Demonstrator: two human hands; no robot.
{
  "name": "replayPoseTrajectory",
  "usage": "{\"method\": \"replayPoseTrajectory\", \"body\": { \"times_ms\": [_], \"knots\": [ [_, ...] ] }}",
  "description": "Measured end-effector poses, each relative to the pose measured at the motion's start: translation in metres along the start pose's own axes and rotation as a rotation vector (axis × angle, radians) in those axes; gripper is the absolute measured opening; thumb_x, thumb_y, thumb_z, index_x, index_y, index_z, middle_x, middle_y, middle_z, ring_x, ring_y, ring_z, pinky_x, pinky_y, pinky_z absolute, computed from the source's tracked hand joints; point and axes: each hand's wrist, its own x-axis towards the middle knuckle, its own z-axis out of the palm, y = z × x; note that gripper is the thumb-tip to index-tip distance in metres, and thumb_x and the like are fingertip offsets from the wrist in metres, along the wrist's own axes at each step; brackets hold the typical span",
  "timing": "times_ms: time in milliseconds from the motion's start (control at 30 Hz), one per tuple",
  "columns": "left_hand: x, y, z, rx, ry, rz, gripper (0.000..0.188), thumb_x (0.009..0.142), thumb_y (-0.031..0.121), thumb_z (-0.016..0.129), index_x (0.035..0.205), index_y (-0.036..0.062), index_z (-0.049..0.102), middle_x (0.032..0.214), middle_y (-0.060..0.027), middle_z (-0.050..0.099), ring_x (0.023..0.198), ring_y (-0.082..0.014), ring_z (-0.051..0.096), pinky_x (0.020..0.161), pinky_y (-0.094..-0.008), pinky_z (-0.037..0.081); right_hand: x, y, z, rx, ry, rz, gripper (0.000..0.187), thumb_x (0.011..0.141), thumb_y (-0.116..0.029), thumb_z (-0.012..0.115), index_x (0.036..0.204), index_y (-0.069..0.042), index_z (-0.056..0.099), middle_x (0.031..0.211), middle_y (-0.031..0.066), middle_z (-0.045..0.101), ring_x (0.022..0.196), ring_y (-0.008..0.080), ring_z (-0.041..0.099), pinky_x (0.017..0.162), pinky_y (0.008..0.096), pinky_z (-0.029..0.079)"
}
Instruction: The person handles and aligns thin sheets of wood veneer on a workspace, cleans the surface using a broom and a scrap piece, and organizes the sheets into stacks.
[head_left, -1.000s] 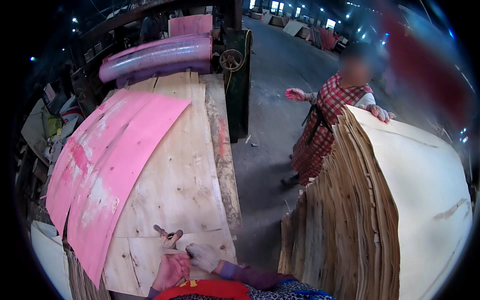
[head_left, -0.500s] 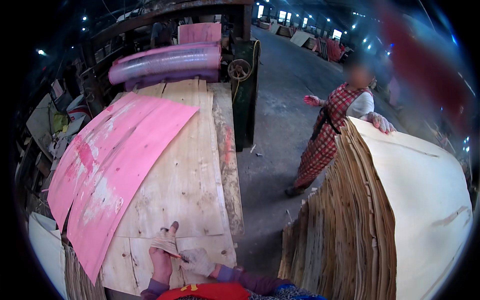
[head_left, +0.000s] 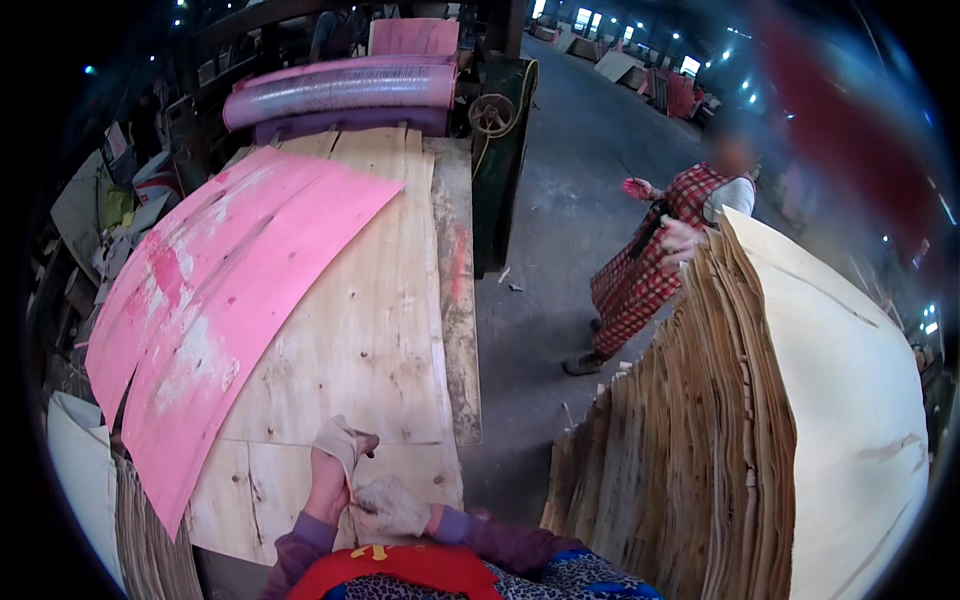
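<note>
My left hand [head_left: 342, 447], in a pale work glove with dark fingertips poking out, is raised over the near end of the veneer sheets [head_left: 375, 350]. Its fingers are partly bent, and I see nothing held in them. My right hand [head_left: 394, 508], also gloved, is closed by the left wrist, pinching what looks like the reddish-edged cuff of the left glove; its fingertips are partly hidden. To the left of my hands, a pink-coated veneer sheet [head_left: 240, 300] lies slantwise over the pale sheets.
A roller machine [head_left: 340, 95] with pink rollers and a handwheel [head_left: 492, 116] stands at the far end. On the right is a tall veneer stack [head_left: 690, 420]. Beyond it a co-worker [head_left: 655, 260] in a checked apron stands on the concrete floor [head_left: 560, 200]. Another stack [head_left: 150, 520] is at lower left.
My left hand has turned so its fingertips point right; the right hand stays at its wrist. The co-worker's hand has left the stack's top edge and drawn back. The view has shifted slightly.
</note>
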Motion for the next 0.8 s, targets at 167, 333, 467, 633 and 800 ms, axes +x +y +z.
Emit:
{"method": "replayPoseTrajectory", "body": {
  "times_ms": [167,333,467,633,800],
  "knots": [
    [0.001,-0.001,0.01,-0.073,-0.174,-0.057,0.034,0.087,0.03,0.045,0.062,0.0063,0.046,0.056,0.0,0.042,0.062,-0.0126,0.053,0.056,-0.027,0.04,0.007,0.003,-0.013,0.049,0.088,-0.012,0.015,0.074,-0.019,0.057,0.07,-0.004,0.057,0.062,0.0145,0.052,0.061,0.0315,0.052,0.056,0.04,0.04],
    [0.002,-0.002,0.01,-0.282,-0.29,-0.179,0.024,0.083,0.021,0.052,0.066,0.0035,0.051,0.062,-0.0017,0.048,0.067,-0.0122,0.054,0.062,-0.0255,0.042,0.007,-0.006,-0.015,0.138,0.06,0.047,0.016,0.074,-0.018,0.058,0.067,-0.004,0.057,0.061,0.015,0.053,0.058,0.0321,0.052,0.055,0.0399,0.04],
    [-0.015,0.02,0.024,0.014,-0.301,-0.185,0.016,0.076,0.01,0.057,0.086,-0.0014,0.063,0.078,-0.0061,0.062,0.071,-0.0105,0.055,0.066,-0.0229,0.043,-0.005,0.0,-0.009,0.113,-0.001,0.145,0.022,0.078,-0.024,0.054,0.07,-0.004,0.056,0.066,0.0166,0.055,0.062,0.0333,0.053,0.058,0.0416,0.041],
    [-0.002,-0.012,0.0,0.005,-0.083,-0.277,0.025,0.082,0.022,0.056,0.084,-0.002,0.063,0.075,-0.007,0.062,0.07,-0.0135,0.057,0.064,-0.025,0.044,-0.006,-0.005,-0.001,0.05,0.001,0.136,0.023,0.079,-0.025,0.053,0.072,-0.003,0.056,0.067,0.0169,0.055,0.065,0.0336,0.055,0.056,0.042,0.042],
    [-0.002,-0.012,0.005,-0.255,-0.074,-0.195,0.044,0.089,0.04,0.043,0.081,0.0003,0.061,0.078,-0.0111,0.062,0.074,-0.0159,0.058,0.067,-0.0256,0.044,-0.005,-0.011,-0.003,0.154,-0.032,0.263,0.023,0.078,-0.024,0.053,0.074,-0.003,0.057,0.069,0.0165,0.056,0.065,0.0335,0.056,0.057,0.0409,0.043]
  ]
}}
